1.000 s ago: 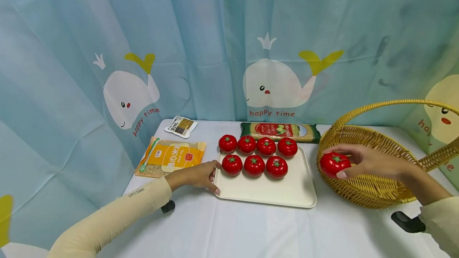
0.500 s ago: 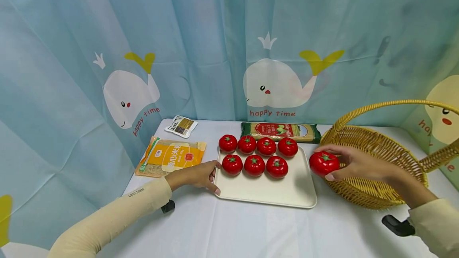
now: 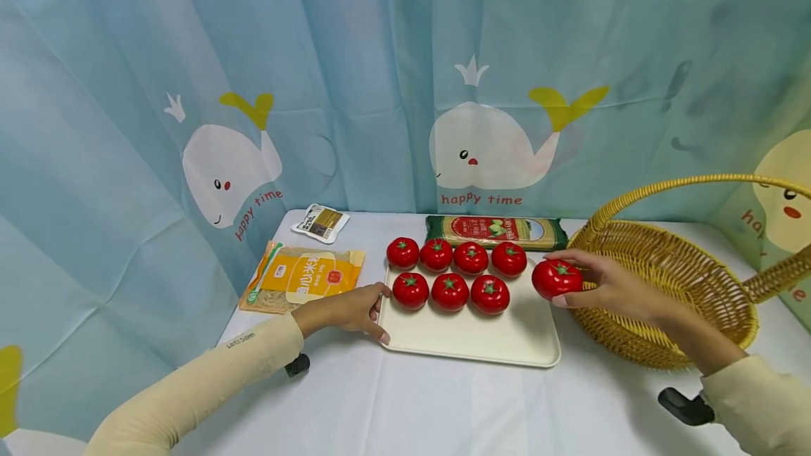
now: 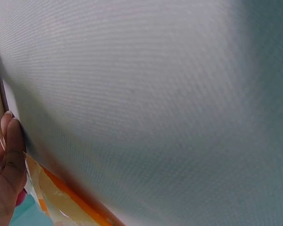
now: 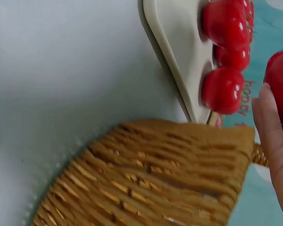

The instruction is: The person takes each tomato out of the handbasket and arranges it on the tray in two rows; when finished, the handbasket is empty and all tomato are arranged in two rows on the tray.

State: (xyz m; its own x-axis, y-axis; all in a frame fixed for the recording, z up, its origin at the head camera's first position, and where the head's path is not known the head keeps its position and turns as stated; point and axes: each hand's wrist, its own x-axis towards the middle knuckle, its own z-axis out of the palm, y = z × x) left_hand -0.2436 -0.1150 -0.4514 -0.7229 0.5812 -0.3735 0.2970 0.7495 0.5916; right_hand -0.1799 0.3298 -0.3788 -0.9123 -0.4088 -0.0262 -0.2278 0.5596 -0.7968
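Observation:
My right hand point(image 3: 624, 293) holds a red tomato point(image 3: 554, 280) with a green stem between thumb and fingers. It hangs over the right edge of a cream tray point(image 3: 469, 340). Two rows of several tomatoes point(image 3: 449, 293) sit on the tray's back and left parts. At the tray's left edge, my left hand point(image 3: 347, 309) grips the rim, its thumb near the front corner. The right wrist view shows the held tomato point(image 5: 282, 87) raised beside the tray tomatoes point(image 5: 222, 90). In the left wrist view, the fingers point(image 4: 13, 141) lie along the tray's side.
A yellow wicker basket point(image 3: 611, 336) with a tall handle stands right of the tray, partly under my right arm. A green pasta packet point(image 3: 494, 232) lies behind the tray. An orange noodle bag point(image 3: 300, 280) and a small white sachet point(image 3: 321, 224) lie to the left.
My right hand has carried the tomato leftward from over the basket's left rim to the tray's right edge. My left hand and the tray have stayed in place.

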